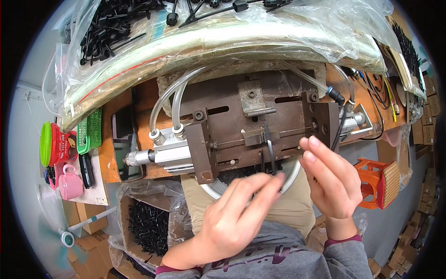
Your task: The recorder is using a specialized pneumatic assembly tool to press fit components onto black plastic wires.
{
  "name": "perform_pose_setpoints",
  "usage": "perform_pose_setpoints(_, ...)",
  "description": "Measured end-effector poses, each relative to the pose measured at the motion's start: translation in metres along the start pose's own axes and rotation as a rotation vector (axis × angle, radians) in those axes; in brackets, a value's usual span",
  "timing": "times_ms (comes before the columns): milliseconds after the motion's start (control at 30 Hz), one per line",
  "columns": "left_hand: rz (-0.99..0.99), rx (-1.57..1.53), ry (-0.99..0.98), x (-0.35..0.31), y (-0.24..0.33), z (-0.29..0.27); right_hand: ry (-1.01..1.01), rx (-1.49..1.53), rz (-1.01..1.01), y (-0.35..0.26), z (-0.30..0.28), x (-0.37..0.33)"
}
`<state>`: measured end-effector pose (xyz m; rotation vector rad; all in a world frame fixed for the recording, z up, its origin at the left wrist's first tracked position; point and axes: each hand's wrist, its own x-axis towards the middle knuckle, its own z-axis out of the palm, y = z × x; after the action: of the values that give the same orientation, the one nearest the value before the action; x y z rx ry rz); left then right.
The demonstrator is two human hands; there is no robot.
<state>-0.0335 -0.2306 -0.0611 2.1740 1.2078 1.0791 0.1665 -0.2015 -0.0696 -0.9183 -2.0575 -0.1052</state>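
My left hand (234, 217) is in front of the machine's middle, its fingers drawn together and their tips blurred. The fingertips meet the lower end of a thin black plastic piece (271, 153), which hangs from the small metal block (254, 137) at the centre of the brown metal fixture (288, 121). My right hand (332, 181) is raised by the fixture's right front corner, fingers stretched out and nothing visible in them. Behind the left fingers, a white-rimmed basin (291, 176) with black pieces rests on my lap, partly hidden.
Air cylinders (172, 151) with clear hoses (162, 100) flank the fixture. Black parts (111, 28) lie on plastic sheeting behind. A plastic-lined box of black pieces (147, 227) stands at lower left. A phone (125, 144) lies on the bench; an orange stool (369, 183) stands right.
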Motion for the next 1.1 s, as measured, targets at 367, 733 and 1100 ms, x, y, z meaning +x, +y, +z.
perform_pose_setpoints(367,0.105,0.428,-0.065,0.008,-0.013,0.016,-0.035,0.184,0.188,-0.006,-0.013,-0.001)
perform_pose_setpoints(733,0.107,0.33,-0.167,0.015,-0.009,-0.005,0.232,0.657,0.417,-0.017,-0.006,-0.01)
perform_pose_setpoints(1100,0.298,0.483,0.29,0.164,-0.027,-0.064,-0.349,0.257,0.192,-0.021,0.002,-0.002)
